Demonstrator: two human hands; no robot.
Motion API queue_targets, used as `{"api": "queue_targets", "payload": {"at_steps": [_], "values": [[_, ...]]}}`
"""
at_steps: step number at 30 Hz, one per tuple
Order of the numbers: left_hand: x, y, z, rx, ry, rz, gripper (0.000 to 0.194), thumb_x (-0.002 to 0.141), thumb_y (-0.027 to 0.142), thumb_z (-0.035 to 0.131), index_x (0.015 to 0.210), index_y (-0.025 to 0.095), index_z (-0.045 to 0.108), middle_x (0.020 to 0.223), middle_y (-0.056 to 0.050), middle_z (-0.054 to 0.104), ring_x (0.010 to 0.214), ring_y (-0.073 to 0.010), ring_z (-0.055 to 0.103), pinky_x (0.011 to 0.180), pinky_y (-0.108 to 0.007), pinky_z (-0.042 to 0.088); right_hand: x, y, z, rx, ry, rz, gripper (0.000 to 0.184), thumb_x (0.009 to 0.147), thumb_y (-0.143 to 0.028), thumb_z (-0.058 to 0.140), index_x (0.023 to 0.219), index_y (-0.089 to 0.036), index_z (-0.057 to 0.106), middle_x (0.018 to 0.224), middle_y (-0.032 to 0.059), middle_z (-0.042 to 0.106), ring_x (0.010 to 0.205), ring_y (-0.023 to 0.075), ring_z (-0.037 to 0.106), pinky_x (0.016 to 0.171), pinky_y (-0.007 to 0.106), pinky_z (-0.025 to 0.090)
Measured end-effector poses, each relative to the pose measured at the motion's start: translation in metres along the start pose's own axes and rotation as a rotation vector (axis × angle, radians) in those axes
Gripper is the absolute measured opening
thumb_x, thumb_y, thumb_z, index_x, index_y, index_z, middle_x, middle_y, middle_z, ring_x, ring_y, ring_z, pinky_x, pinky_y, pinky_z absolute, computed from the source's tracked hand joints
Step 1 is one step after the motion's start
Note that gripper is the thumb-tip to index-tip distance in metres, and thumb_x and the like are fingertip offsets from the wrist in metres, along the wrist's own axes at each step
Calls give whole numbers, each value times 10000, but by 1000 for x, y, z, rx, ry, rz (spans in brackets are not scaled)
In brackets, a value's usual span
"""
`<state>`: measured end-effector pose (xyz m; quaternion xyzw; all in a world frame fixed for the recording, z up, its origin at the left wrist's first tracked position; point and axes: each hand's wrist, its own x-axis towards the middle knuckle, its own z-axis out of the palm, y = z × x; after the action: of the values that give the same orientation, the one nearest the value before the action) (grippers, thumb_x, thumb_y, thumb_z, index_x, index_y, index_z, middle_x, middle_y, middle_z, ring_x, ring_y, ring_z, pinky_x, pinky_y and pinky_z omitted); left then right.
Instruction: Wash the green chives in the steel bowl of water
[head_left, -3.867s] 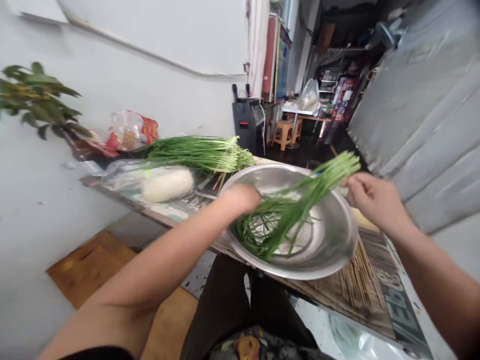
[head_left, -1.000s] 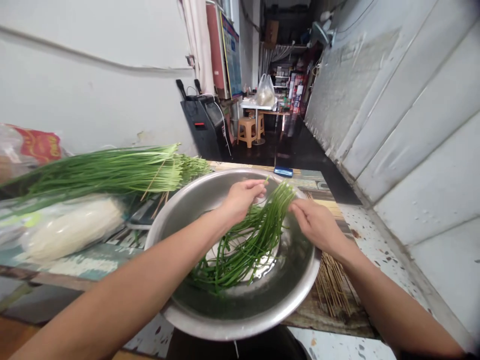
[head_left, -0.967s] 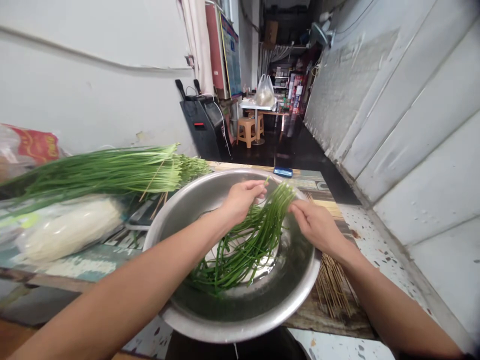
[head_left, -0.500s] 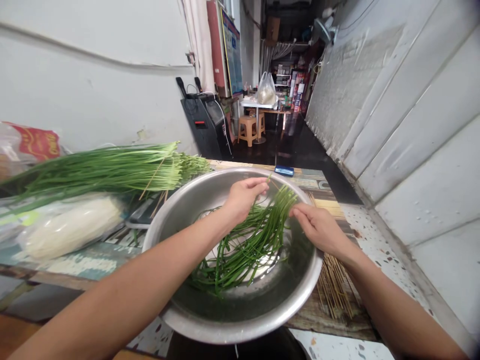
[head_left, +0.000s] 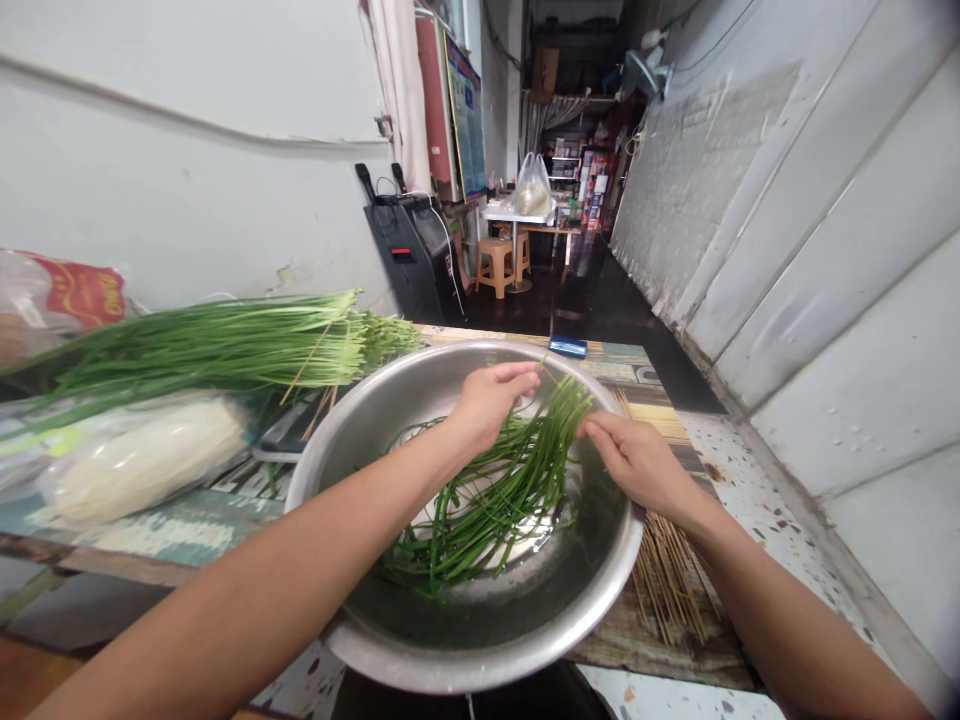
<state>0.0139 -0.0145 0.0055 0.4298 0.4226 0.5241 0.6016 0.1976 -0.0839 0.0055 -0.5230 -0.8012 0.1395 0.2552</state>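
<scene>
A bunch of garlic chives point(head_left: 517, 480) lies in a wide steel basin point(head_left: 319, 600), its pale cut ends gathered at the upper right. From those ends a thin bamboo skewer point(head_left: 550, 375) pokes out toward my left hand point(head_left: 489, 400). That hand is closed in a pinch on a chive stalk, whose green tip shows above the fingertips. On the other side of the bunch, my right hand point(head_left: 630, 460) is closed, thumb against fingers, in line with the skewer; its gripped end is hidden by the fingers.
More garlic chives point(head_left: 225, 345) are heaped on the left, behind a bagged white bundle point(head_left: 150, 455). Loose bamboo skewers point(head_left: 671, 580) lie right of the basin. A blue box point(head_left: 568, 347) sits beyond it. A black speaker point(head_left: 416, 255) stands by the wall.
Both hands keep nearly the same pose at the chives' cut ends. The whole view has shifted slightly downward in the picture.
</scene>
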Motion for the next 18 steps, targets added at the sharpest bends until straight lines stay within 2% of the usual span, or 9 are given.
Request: {"api": "queue_targets", "payload": {"at_steps": [18], "values": [[2,-3,-1,25,-8,35,259,621,169,723,873,110,722,736,-63,674,612,-90,519,597,-243,356,-2,1,0,-15,18,-1,278,920,-287,332,842,-200,585,685,-6,600,634,140,550,619,246,357]]}}
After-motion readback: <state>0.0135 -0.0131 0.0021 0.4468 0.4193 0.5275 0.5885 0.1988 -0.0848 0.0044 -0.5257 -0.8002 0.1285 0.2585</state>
